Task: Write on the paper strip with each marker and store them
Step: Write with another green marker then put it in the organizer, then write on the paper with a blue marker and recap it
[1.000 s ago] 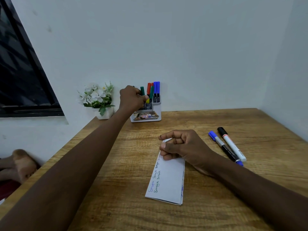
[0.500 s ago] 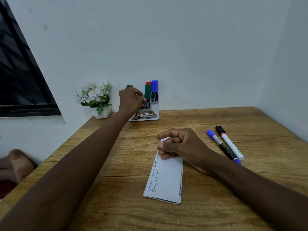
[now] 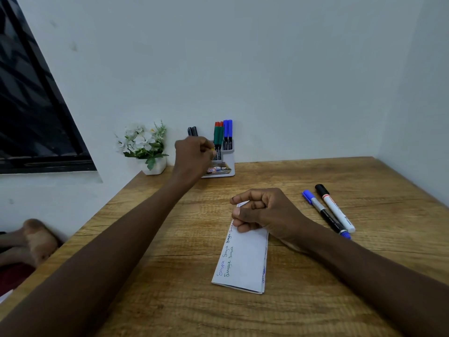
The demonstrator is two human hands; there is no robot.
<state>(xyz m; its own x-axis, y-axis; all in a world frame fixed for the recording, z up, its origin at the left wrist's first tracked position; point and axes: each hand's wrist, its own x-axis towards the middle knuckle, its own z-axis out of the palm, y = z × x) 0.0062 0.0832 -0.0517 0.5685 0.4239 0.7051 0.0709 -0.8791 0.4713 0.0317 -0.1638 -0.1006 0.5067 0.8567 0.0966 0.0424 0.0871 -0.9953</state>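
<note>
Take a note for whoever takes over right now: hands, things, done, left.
Left hand: curled at the marker holder; grip unclear.
Right hand: fist rests on the far end of the paper strip.
Done: two lines written on the strip; red, green and blue markers stand in the holder.
Left: blue-capped marker and black-capped marker lie beside the right hand on the table, probably still to use and store.

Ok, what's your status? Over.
Left hand at holder, grip hidden. Right fist rests on paper. Two markers loose beside it. Nothing in the way.
</note>
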